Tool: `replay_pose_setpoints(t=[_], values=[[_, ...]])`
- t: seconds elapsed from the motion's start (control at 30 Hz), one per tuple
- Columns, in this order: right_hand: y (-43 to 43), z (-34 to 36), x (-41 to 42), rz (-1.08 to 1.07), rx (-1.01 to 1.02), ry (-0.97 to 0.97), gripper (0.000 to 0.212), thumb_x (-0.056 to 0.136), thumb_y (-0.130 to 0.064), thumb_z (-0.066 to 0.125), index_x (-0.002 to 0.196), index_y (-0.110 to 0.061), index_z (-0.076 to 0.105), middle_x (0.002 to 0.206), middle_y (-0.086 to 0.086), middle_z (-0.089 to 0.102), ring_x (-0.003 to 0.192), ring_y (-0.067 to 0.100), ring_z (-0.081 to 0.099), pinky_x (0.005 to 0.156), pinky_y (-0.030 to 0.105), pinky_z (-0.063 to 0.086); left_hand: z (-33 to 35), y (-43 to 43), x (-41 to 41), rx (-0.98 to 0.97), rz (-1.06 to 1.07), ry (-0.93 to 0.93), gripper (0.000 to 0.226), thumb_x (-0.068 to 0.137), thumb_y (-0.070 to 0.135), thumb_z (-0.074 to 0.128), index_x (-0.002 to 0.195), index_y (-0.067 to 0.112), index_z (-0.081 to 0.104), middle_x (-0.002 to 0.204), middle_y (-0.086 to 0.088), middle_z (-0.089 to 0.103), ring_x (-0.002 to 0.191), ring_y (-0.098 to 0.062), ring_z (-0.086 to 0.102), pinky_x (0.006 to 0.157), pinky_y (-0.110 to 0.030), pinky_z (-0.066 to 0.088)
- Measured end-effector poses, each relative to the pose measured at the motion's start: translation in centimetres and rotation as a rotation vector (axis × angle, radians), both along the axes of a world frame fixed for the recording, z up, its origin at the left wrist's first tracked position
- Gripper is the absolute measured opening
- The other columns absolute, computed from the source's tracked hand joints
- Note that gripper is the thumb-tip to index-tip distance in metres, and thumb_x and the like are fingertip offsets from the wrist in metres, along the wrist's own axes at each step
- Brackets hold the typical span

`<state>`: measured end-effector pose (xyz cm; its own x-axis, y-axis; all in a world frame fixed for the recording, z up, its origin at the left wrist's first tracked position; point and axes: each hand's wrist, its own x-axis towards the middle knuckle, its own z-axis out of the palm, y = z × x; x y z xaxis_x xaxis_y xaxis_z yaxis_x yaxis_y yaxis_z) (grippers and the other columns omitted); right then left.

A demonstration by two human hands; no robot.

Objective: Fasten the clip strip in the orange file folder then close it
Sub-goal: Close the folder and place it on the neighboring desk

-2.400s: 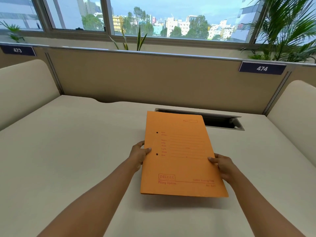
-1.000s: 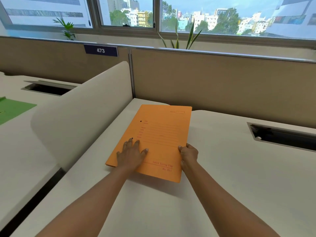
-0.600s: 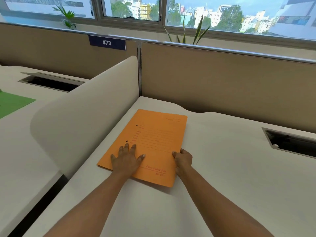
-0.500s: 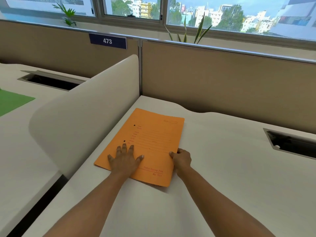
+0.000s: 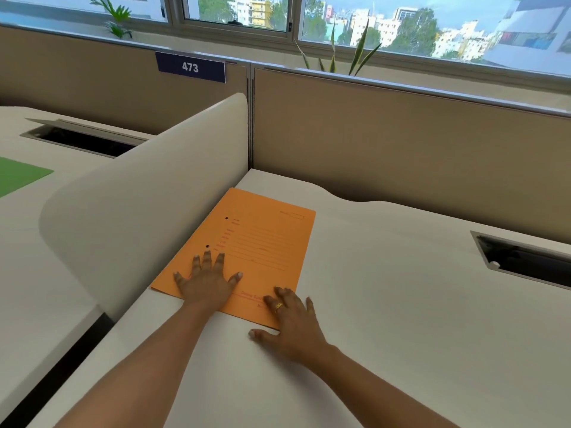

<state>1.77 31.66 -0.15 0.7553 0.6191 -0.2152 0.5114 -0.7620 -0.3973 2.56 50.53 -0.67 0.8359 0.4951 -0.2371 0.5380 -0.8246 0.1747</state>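
Note:
The orange file folder [image 5: 259,242] lies closed and flat on the white desk [image 5: 386,304], close to the curved white side divider. Two punch holes and red printed lines show on its cover. The clip strip is hidden from view. My left hand [image 5: 206,282] rests palm down with fingers spread on the folder's near left part. My right hand [image 5: 290,322] lies flat with fingers apart over the folder's near right corner, partly on the desk. Neither hand grips anything.
The curved white divider [image 5: 139,211] stands just left of the folder, a tan partition [image 5: 401,134] behind it. A cable slot [image 5: 522,261] opens in the desk at right. The neighbouring desk at left holds a green folder [image 5: 18,177].
The folder has been set down flat near the divider. My right hand has let go of its right edge and now lies flat on the near corner.

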Motion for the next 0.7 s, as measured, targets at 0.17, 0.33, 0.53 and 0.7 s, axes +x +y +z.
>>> replay_pose_setpoints(t=[0.17, 0.33, 0.53, 0.7], values=[[0.2, -1.3, 0.5, 0.056, -0.006, -0.019, 0.115, 0.046, -0.082, -0.013, 0.144, -0.026, 0.009, 0.158, 0.001, 0.001, 0.145, 0.019, -0.004, 0.115, 0.051, -0.006, -0.5, 1.1, -0.1, 0.02, -0.008, -0.03, 0.072, 0.089, 0.064, 0.02, 0.149, 0.029, 0.0, 0.16, -0.001, -0.004, 0.148, -0.024, -0.004, 0.114, -0.061, 0.003], [0.6, -1.5, 0.8, 0.074, -0.016, -0.054, 0.114, 0.046, -0.074, -0.023, 0.145, -0.025, 0.007, 0.158, 0.003, 0.0, 0.145, 0.02, -0.004, 0.116, 0.047, -0.005, -1.0, 1.2, -0.1, 0.051, -0.014, -0.095, 0.071, 0.09, 0.063, 0.02, 0.149, 0.027, 0.003, 0.161, -0.002, 0.0, 0.148, -0.024, -0.003, 0.114, -0.06, 0.002], [1.2, -1.7, 2.1, 0.07, -0.04, -0.072, 0.114, 0.046, -0.071, -0.027, 0.145, -0.024, 0.005, 0.157, 0.004, 0.0, 0.145, 0.021, -0.004, 0.117, 0.046, -0.003, -1.3, 1.4, 0.6, 0.074, -0.028, -0.128, 0.07, 0.092, 0.06, 0.021, 0.15, 0.025, 0.005, 0.16, -0.004, 0.002, 0.148, -0.024, -0.001, 0.116, -0.056, 0.002], [1.7, -1.0, 4.5, 0.039, -0.044, -0.034, 0.086, 0.072, -0.065, -0.006, 0.145, -0.022, 0.008, 0.157, 0.004, 0.0, 0.145, 0.02, -0.003, 0.118, 0.044, -0.001, -1.4, 1.4, 1.9, 0.065, -0.037, -0.122, 0.07, 0.092, 0.06, 0.021, 0.15, 0.024, 0.005, 0.16, -0.004, 0.002, 0.148, -0.024, -0.002, 0.116, -0.055, 0.001]])
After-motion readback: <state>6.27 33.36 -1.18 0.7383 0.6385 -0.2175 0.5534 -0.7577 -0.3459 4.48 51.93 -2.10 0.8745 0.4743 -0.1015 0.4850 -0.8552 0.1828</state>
